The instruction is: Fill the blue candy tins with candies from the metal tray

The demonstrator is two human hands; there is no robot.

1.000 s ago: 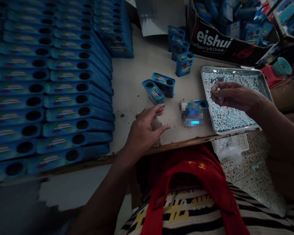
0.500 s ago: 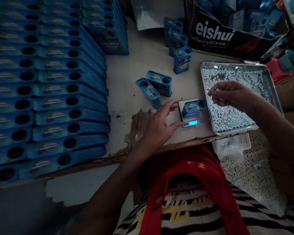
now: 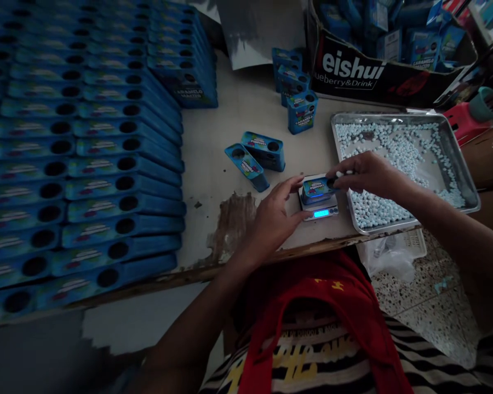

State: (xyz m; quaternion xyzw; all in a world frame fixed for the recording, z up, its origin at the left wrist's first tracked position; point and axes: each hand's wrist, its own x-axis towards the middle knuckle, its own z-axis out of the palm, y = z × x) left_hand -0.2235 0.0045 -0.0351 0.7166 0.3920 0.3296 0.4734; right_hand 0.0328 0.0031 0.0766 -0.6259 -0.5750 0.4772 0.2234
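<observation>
A small blue tin point(image 3: 315, 190) lies on a little digital scale point(image 3: 320, 210) with a lit blue display, near the table's front edge. My left hand point(image 3: 275, 216) rests beside the scale, fingers apart, fingertips touching its left edge. My right hand point(image 3: 363, 174) hovers over the tin's round hole, thumb and fingers pinched on small white-blue candies. Just right of the scale, a metal tray point(image 3: 456, 158) holds many loose pale candies.
Long rows of stacked blue tins point(image 3: 86, 164) fill the left of the table. Two loose tins point(image 3: 257, 153) lie behind the scale, three upright ones point(image 3: 296, 90) further back. A cardboard box point(image 3: 378, 71) of tins stands behind the tray. Worn table edge in front.
My right hand has moved left from above the tray to the tin on the scale. My left hand came up from the table edge to the scale's side.
</observation>
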